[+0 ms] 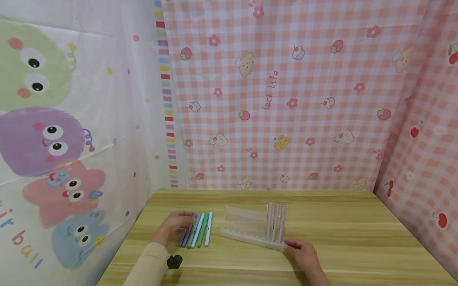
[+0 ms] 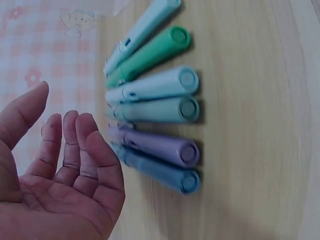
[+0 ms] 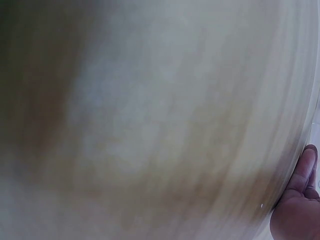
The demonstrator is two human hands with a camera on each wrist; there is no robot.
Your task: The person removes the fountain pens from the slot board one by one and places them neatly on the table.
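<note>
In the head view my left hand (image 1: 179, 221) hovers at the far ends of a row of capped pens (image 1: 202, 231), lying side by side. The left wrist view shows that hand (image 2: 65, 175) with loosely bent fingers and nothing in the palm. Beside it lie a blue pen (image 2: 165, 173), a purple pen (image 2: 162, 146), pale blue-green ones and a green pen (image 2: 155, 54). A clear, notched pen rack (image 1: 247, 237) carries three pale pink pens (image 1: 275, 222) at its right end. My right hand (image 1: 302, 252) pinches that end's corner.
The wooden table (image 1: 358, 238) extends right of the rack and in front of it. A pink checked cloth (image 1: 286, 99) hangs behind the table, and a cartoon-printed cloth (image 1: 107, 119) hangs along the left. A black wrist-worn item (image 1: 174, 261) sits by my left sleeve.
</note>
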